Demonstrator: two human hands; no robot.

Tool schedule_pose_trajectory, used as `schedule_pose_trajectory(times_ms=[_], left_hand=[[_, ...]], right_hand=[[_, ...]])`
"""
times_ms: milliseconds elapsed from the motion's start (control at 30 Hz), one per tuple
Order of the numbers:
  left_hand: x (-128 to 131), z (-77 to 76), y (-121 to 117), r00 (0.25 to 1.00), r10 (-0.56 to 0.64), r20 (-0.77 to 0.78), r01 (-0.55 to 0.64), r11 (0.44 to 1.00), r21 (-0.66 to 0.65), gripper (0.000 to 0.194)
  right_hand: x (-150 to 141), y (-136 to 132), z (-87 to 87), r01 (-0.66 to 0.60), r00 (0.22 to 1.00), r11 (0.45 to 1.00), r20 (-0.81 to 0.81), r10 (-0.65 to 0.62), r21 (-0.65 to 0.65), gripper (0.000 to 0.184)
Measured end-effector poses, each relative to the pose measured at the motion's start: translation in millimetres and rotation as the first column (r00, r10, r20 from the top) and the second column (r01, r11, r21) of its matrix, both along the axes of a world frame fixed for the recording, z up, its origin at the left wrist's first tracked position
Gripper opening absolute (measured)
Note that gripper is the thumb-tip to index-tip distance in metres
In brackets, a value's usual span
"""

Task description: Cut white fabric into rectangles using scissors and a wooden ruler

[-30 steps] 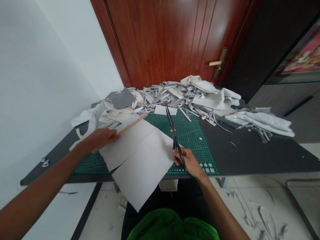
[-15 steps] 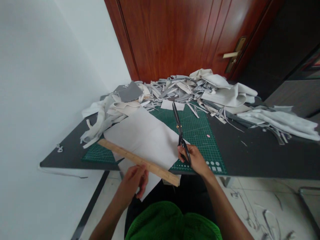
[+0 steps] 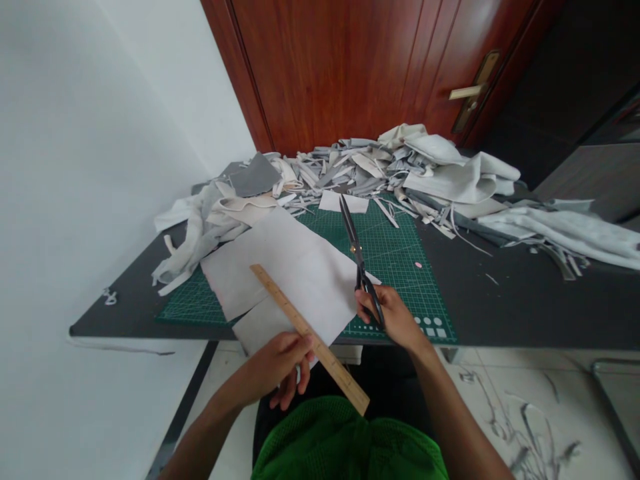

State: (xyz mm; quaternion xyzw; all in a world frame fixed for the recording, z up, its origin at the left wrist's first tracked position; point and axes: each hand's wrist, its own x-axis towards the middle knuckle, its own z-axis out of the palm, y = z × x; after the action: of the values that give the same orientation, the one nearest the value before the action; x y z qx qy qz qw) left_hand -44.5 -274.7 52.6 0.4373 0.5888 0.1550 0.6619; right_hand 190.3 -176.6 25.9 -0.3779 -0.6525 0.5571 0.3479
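Observation:
My left hand (image 3: 277, 368) grips a wooden ruler (image 3: 313, 340) near its lower end, and the ruler slants across the near part of a pale fabric sheet (image 3: 290, 277). The sheet lies partly on a green cutting mat (image 3: 395, 280) and overhangs the table's near edge. My right hand (image 3: 390, 317) holds black-handled tailor's shears (image 3: 356, 253) at the sheet's right edge. Their blades point away from me, over the mat.
A heap of grey and off-white fabric offcuts (image 3: 360, 175) covers the far side of the dark table (image 3: 505, 307). A wooden door (image 3: 350, 60) stands behind it, a white wall runs along the left, and scraps lie on the tiled floor (image 3: 530, 413).
My left hand has moved from the sheet's left side to the near edge, swinging the ruler from pointing right to slanting across the sheet. The shears have stayed nearly still.

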Motion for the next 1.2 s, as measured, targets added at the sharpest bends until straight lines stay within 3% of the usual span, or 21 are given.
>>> schedule_pose_trajectory(times_ms=[267,500,567,633,667,767,800,833,867,933,1100,1200], left_hand=[[-0.4,2.8,10.7,0.998,-0.056,0.032,0.056,0.998,-0.008,0.054],[2.7,1.4,15.3,0.991,-0.077,-0.106,0.082,0.996,0.045,0.054],[1.9,0.8,9.6,0.979,-0.118,-0.168,0.141,0.981,0.132,0.05],[-0.4,1.0,3.3,0.934,-0.167,-0.315,0.273,0.903,0.331,0.044],[-2.2,1.3,1.0,0.895,-0.168,-0.414,0.363,0.814,0.454,0.039],[-9.9,1.2,0.3,0.751,-0.037,-0.659,0.61,0.418,0.673,0.018],[-12.9,0.1,2.0,0.716,0.016,-0.698,0.659,0.316,0.683,0.021],[-15.8,-1.5,4.2,0.685,0.054,-0.727,0.695,0.252,0.673,0.03],[-18.5,-3.8,6.5,0.658,0.077,-0.749,0.721,0.223,0.656,0.038],[-22.1,-9.8,9.9,0.624,0.099,-0.775,0.746,0.22,0.629,0.047],[-12.7,-28.8,3.4,0.599,0.198,-0.776,0.731,0.259,0.631,0.049],[3.1,-40.3,-7.3,0.551,0.286,-0.784,0.729,0.291,0.619,0.073]], right_hand=[[0.3,-2.9,5.1,0.0,1.0,1.0,-0.014,0.0,-0.017,0.051],[0.8,-2.4,1.9,-0.011,0.999,0.999,-0.041,0.01,-0.037,0.051],[0.6,-2.6,2.9,-0.006,0.999,0.999,-0.041,0.004,-0.039,0.052],[1.0,-2.8,3.2,-0.007,1.0,0.999,-0.028,0.006,-0.031,0.052],[1.4,-2.8,2.8,-0.009,1.0,1.0,-0.019,0.008,-0.027,0.052],[3.1,-2.4,0.2,-0.02,1.0,1.0,-0.005,0.02,-0.008,0.052],[3.5,-2.2,-0.6,-0.023,1.0,1.0,-0.005,0.023,-0.004,0.052],[3.8,-2.0,-1.1,-0.025,1.0,1.0,-0.005,0.025,-0.001,0.052],[4.0,-1.8,-1.1,-0.026,1.0,1.0,-0.005,0.026,-0.002,0.053],[3.8,-1.8,0.3,-0.024,1.0,1.0,-0.001,0.024,-0.012,0.054],[2.3,-3.9,5.3,0.0,1.0,0.999,0.007,0.0,-0.04,0.053],[1.4,-4.2,5.9,0.006,1.0,0.999,-0.007,-0.007,-0.052,0.052]])
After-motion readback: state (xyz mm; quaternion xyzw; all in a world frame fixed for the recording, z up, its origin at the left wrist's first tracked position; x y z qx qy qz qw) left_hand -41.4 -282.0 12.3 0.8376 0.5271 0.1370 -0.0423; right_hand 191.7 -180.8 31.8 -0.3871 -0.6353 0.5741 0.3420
